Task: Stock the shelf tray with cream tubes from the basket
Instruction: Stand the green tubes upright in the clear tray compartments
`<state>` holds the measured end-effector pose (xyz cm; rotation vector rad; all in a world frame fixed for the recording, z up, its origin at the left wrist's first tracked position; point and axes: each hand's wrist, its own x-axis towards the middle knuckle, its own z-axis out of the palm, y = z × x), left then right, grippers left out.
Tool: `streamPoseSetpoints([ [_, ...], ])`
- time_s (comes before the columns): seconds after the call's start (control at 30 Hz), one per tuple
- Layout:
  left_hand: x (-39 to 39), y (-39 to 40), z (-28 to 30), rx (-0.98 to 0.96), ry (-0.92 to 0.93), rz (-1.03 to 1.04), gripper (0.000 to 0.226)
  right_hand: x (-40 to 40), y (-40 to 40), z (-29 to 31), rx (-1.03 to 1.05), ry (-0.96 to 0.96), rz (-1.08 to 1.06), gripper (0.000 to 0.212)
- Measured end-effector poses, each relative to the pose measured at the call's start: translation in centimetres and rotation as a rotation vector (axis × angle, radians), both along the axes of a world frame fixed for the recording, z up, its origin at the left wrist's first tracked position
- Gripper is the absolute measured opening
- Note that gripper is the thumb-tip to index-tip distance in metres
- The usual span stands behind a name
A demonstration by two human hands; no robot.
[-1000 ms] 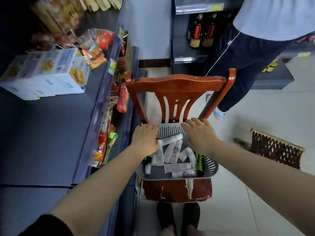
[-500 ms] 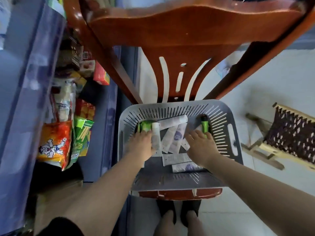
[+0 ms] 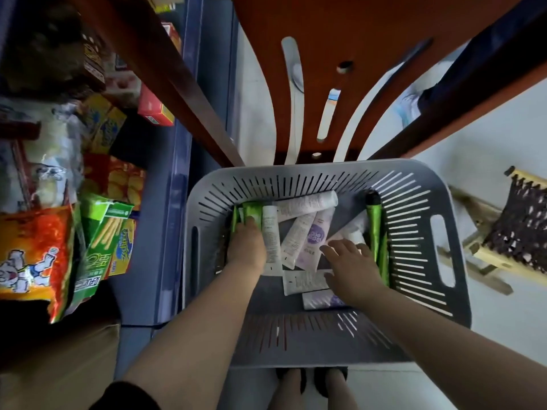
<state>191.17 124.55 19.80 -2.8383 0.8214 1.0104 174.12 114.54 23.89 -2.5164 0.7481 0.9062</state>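
A grey slotted basket [image 3: 325, 173] sits on a chair seat right below me. It holds several cream tubes: white and lilac ones [image 3: 315, 235] in the middle, green ones [image 3: 253, 211] at the left wall and a green tube [image 3: 373, 226] along the right wall. My left hand [image 3: 247, 250] is down on the left green tubes with its fingers curled over one. Spread fingers of my right hand [image 3: 352, 267] hover over the white tubes near the right green tube, holding nothing. No shelf tray for the tubes is in view.
The red-brown wooden chair back [image 3: 370, 39] rises just beyond the basket. A blue shelf unit [image 3: 177, 202] packed with snack bags [image 3: 32, 250] and boxes stands to the left. A small woven stool [image 3: 518, 232] stands on the pale floor at right. My feet [image 3: 310, 386] are under the basket's near edge.
I have leaned in much closer over the basket. Both hands dropped from the basket's far rim down onto the tubes; the right hand has drawn back a little and spread its fingers.
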Motion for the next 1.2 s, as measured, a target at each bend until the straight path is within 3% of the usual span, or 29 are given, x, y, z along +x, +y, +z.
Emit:
streamPoseSetpoints([
  [0.1,0.2,-0.1,-1.4,-0.086,0.042,0.158,0.047,-0.2,-0.2,-0.1,-0.013,-0.023,-0.035,0.056],
  [0.23,0.2,0.4,-1.8,-0.175,0.236,0.423,0.015,-0.7,-0.6,0.3,-0.022,-0.035,-0.079,0.056],
  [0.37,-0.5,1.7,1.2,-0.206,0.434,0.664,0.054,-1.2,-0.9,1.6,-0.024,-0.027,-0.081,0.057],
  [0.5,-1.4,3.6,5.1,-0.333,0.533,0.719,0.065,-0.3,-0.7,4.0,-0.007,-0.025,-0.066,0.058],
  [0.67,-1.2,5.5,11.5,-0.535,0.541,0.776,0.060,2.5,-0.1,8.9,0.033,-0.059,-0.019,0.057],
  [0.77,-0.6,6.7,15.6,-0.645,0.488,0.796,0.046,4.6,0.5,12.3,0.057,-0.098,0.015,0.059],
  [0.93,0.9,9.5,20.1,-0.803,0.359,0.873,0.046,7.5,2.5,15.7,0.092,-0.156,0.046,0.059],
  [1.07,2.2,12.5,20.9,-0.817,0.311,0.944,0.053,9.4,4.1,15.4,0.167,-0.142,0.022,0.059],
  [1.2,3.0,14.4,19.1,-0.786,0.306,0.938,0.063,11.0,5.7,12.9,0.300,-0.144,-0.165,0.056],
])
